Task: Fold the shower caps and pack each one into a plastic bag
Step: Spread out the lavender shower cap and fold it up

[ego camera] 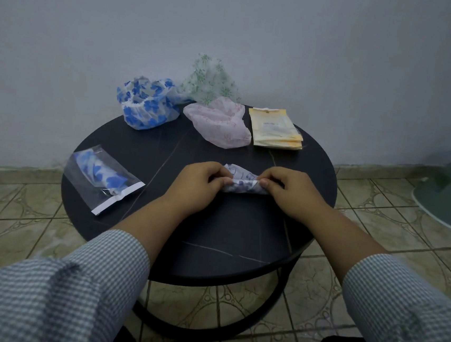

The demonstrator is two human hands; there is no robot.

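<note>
Left hand (199, 183) and right hand (290, 191) pinch the ends of a purple-flowered shower cap (241, 182), pressing it into a tight fold on the round desk (240, 235). Beyond it wait three loose caps and bags (276, 129); left, one packed bag (102, 178).

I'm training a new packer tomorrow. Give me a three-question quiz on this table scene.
1. True or false: the blue-flowered packed bag lies to the person's left.
2. How many loose caps wait at the table's far side?
3. What do both hands grip? A) the bag stack B) the purple cap C) the pink cap

Key
1. True.
2. Three: blue cap, green cap, pink cap.
3. B: left hand and right hand pinch its ends.
</note>
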